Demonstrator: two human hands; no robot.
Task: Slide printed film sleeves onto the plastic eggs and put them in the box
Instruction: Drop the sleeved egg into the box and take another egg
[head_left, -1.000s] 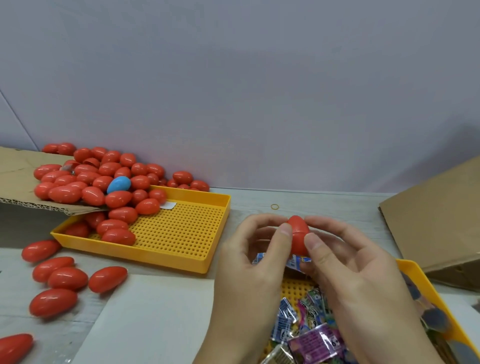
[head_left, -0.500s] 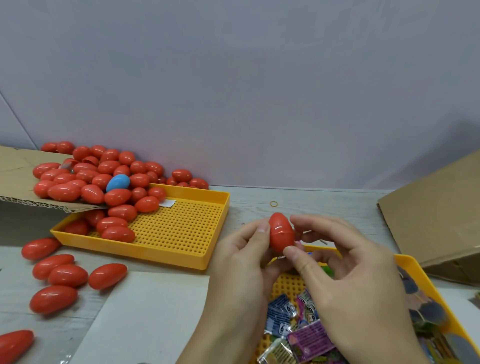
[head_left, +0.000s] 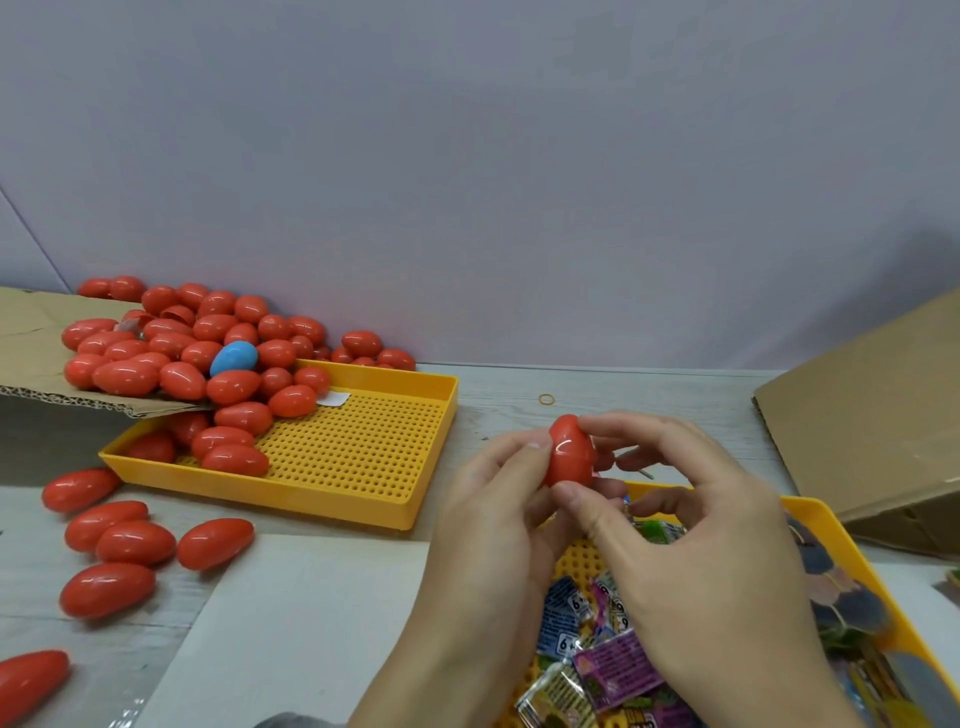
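Both hands hold one red plastic egg (head_left: 570, 452) upright at mid-frame. My left hand (head_left: 493, 525) pinches its left side with the thumb tip high on the egg. My right hand (head_left: 696, 540) pinches it from the right, thumb under the egg's lower end and fingers curled behind it. No sleeve shows on this egg. Below the hands, a yellow tray (head_left: 852, 545) holds printed film sleeves and small packets (head_left: 608, 665). A cardboard box (head_left: 872, 415) stands at the right edge.
A second yellow perforated tray (head_left: 363, 462) sits left of centre with red eggs (head_left: 228, 452) spilling into it from a cardboard flap (head_left: 31, 353); one blue egg (head_left: 234, 358) lies among them. Loose red eggs (head_left: 135, 543) lie at the left. A white sheet (head_left: 291, 623) lies in front.
The egg has been turned in my fingers and sits a little lower and to the right. My right thumb has shifted under its lower end.
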